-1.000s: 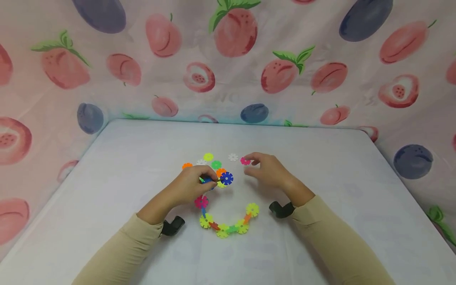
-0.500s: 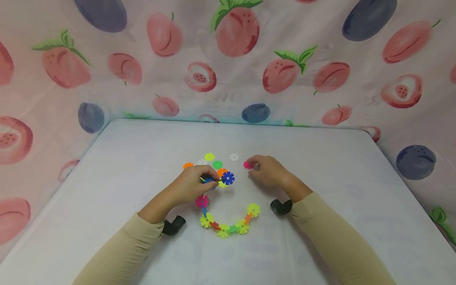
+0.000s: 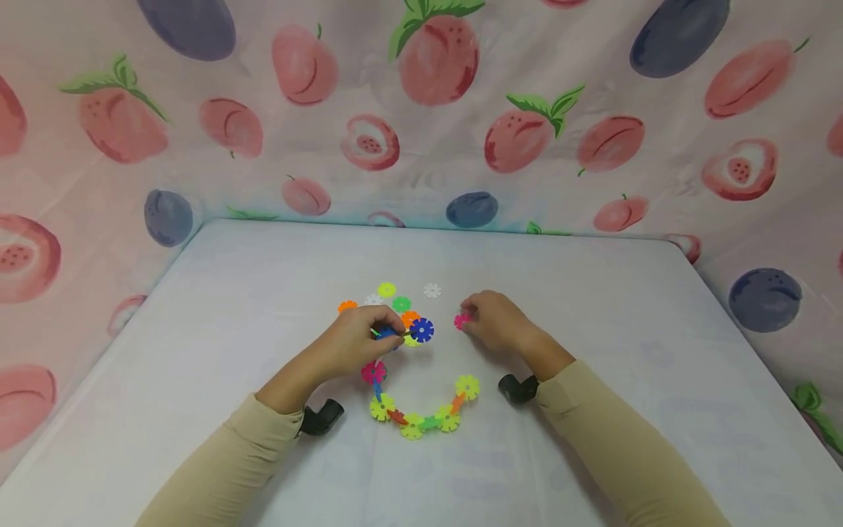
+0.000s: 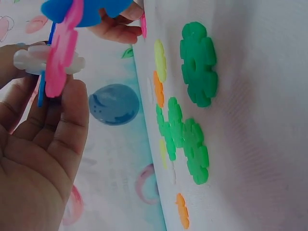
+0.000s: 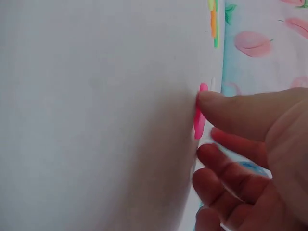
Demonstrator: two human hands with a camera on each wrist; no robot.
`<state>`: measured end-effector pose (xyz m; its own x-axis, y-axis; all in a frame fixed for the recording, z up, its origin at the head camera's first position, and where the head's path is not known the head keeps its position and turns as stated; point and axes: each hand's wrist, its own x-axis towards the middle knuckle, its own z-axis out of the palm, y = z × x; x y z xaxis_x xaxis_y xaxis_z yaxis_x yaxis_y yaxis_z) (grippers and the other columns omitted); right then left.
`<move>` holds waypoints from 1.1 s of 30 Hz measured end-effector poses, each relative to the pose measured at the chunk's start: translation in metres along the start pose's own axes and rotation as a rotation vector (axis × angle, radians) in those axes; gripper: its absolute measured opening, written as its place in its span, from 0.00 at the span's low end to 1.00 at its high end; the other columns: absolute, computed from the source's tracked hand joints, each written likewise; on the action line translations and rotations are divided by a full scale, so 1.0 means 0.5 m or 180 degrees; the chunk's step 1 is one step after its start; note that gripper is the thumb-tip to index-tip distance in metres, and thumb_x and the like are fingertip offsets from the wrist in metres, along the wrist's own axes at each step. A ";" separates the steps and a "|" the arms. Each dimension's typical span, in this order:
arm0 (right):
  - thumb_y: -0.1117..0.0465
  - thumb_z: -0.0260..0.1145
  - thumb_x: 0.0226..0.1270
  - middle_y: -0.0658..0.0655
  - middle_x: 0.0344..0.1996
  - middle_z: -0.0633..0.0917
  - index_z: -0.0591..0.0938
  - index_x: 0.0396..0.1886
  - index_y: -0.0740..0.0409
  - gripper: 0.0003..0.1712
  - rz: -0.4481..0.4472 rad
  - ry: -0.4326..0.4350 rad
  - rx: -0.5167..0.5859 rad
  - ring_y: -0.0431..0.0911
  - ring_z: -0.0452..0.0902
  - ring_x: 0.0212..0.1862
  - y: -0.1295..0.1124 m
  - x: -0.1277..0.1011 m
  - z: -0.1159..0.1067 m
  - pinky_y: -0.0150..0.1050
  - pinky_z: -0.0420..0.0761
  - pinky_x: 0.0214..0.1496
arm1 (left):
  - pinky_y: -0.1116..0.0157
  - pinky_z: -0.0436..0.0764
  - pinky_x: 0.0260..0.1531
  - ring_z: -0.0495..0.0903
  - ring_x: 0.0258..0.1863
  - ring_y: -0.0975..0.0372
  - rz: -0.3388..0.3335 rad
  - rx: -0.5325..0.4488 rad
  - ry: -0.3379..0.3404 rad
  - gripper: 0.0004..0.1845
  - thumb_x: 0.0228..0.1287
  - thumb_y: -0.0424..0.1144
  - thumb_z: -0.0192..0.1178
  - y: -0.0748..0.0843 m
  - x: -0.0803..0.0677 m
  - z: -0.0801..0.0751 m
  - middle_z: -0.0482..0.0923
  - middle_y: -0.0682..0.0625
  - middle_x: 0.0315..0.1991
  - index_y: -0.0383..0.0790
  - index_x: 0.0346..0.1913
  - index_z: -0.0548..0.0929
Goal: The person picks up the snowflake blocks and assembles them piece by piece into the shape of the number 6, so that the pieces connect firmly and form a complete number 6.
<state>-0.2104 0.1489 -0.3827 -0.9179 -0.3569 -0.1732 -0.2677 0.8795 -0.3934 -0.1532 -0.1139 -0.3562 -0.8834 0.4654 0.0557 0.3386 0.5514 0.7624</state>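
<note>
My left hand [image 3: 358,337] grips a chain of interlocking snowflake discs between thumb and fingers, above the table. A blue disc [image 3: 421,330] sticks out to the right at the chain's end. Pink [image 4: 62,53] and white [image 4: 26,60] discs of the chain show by my fingers in the left wrist view. From the hand the chain curves down and round through several yellow discs [image 3: 413,427] to a yellow end disc [image 3: 467,388]. My right hand [image 3: 497,322] pinches a loose pink disc [image 5: 200,111] at the tabletop, thumb over its upper end, other fingers curled.
Loose discs lie behind my left hand: yellow [image 3: 386,290], green [image 3: 401,304], orange [image 3: 347,306] and white [image 3: 373,300]. Another white disc [image 3: 432,290] lies farther right. Black wrist devices [image 3: 323,418] sit by both cuffs. A fruit-print cloth [image 3: 421,161] hangs behind the white table [image 3: 593,293].
My right hand has come down onto the pink disc and drawn it toward me across the tabletop. The left hand and its chain have stayed almost still.
</note>
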 end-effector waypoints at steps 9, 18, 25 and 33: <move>0.61 0.69 0.68 0.61 0.46 0.78 0.81 0.52 0.65 0.17 0.0061 -0.0100 0.0080 0.54 0.74 0.52 0.000 0.001 0.000 0.48 0.77 0.59 | 0.63 0.80 0.45 0.80 0.42 0.61 0.0035 -0.0008 -0.0029 0.11 0.67 0.34 0.63 0.000 0.000 0.001 0.83 0.54 0.47 0.41 0.51 0.83; 0.63 0.68 0.67 0.59 0.43 0.77 0.80 0.50 0.64 0.14 0.0046 -0.0359 0.0134 0.52 0.72 0.48 0.006 0.004 -0.002 0.47 0.78 0.56 | 0.62 0.79 0.41 0.81 0.49 0.58 -0.0005 -0.0133 -0.0159 0.22 0.69 0.32 0.57 -0.001 0.001 0.003 0.84 0.50 0.51 0.42 0.64 0.78; 0.60 0.69 0.67 0.59 0.46 0.78 0.78 0.56 0.64 0.22 0.0117 -0.0410 0.0251 0.52 0.73 0.50 0.004 0.002 0.001 0.48 0.77 0.58 | 0.62 0.79 0.41 0.80 0.48 0.59 -0.0046 -0.0131 -0.0154 0.22 0.67 0.32 0.56 0.000 -0.001 0.008 0.83 0.51 0.49 0.43 0.64 0.79; 0.62 0.69 0.67 0.55 0.36 0.78 0.75 0.45 0.58 0.12 0.0061 -0.0426 0.0471 0.50 0.73 0.42 -0.007 -0.014 -0.007 0.42 0.78 0.46 | 0.63 0.79 0.42 0.80 0.40 0.62 0.0020 -0.0103 -0.0147 0.22 0.67 0.35 0.64 -0.003 0.003 0.010 0.82 0.53 0.46 0.44 0.63 0.80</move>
<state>-0.2042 0.1492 -0.3768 -0.8726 -0.3880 -0.2966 -0.1956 0.8341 -0.5157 -0.1534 -0.1107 -0.3605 -0.8651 0.5007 0.0313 0.3327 0.5259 0.7828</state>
